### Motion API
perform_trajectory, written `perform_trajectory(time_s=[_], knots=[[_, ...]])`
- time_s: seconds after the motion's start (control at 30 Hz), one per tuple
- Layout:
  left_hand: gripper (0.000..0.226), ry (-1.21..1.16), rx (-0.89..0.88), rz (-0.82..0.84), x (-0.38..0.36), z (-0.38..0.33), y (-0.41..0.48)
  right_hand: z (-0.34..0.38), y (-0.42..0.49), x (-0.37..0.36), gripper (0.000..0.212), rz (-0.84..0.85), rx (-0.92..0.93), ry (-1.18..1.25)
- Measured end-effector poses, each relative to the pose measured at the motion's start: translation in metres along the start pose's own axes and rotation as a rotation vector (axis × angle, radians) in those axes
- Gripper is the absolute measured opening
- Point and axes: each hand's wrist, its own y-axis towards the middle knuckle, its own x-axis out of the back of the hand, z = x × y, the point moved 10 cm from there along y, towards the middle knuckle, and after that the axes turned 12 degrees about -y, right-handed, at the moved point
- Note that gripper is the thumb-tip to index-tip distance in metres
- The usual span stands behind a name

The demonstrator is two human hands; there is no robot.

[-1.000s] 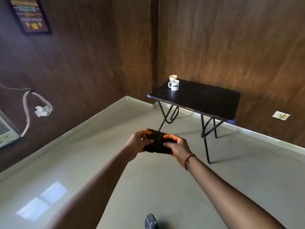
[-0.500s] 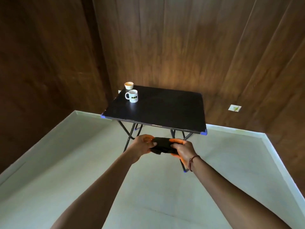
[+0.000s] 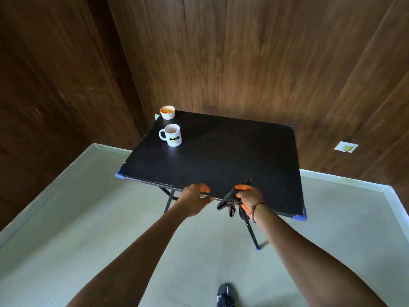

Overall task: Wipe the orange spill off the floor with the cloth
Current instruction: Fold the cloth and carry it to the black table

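A dark crumpled cloth (image 3: 230,199) hangs from my right hand (image 3: 249,199), which grips it at the near edge of the black folding table (image 3: 221,160). My left hand (image 3: 194,201) is a short way to its left, fingers curled, touching the table's front edge and holding no cloth. Both hands have orange-stained fingertips. No orange spill shows on the pale floor (image 3: 88,229) in this view.
A white mug with a bat logo (image 3: 171,135) and a small white bowl with orange residue (image 3: 167,112) stand at the table's far left corner. Wood-panelled walls close the corner behind. My shoe (image 3: 224,295) shows at the bottom edge.
I have come closer to the table. My left hand has let go of the cloth, which now hangs from my right hand alone, and the hands have moved apart.
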Motion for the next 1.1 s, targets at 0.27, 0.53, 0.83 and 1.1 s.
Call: perform_trajectory(time_s=[0.27,0.53,0.83,1.1], knots=[[0.028,-0.003,0.112,0.029,-0.025,0.022,0.12,-0.007,0.139,-0.02,0.035,0.078,-0.123,-0.221],[0.029,0.086,0.076,0.098,-0.05,0.035,0.162,0.003,0.15,-0.058,0.042,0.061,0.52,-1.313],[0.031,0.098,0.078,0.107,-0.055,0.043,0.162,-0.006,0.165,-0.06,0.045,0.073,0.505,-1.541],[0.035,0.118,0.059,0.083,-0.042,0.043,0.119,0.008,0.121,-0.059,0.049,0.094,0.552,-1.41]])
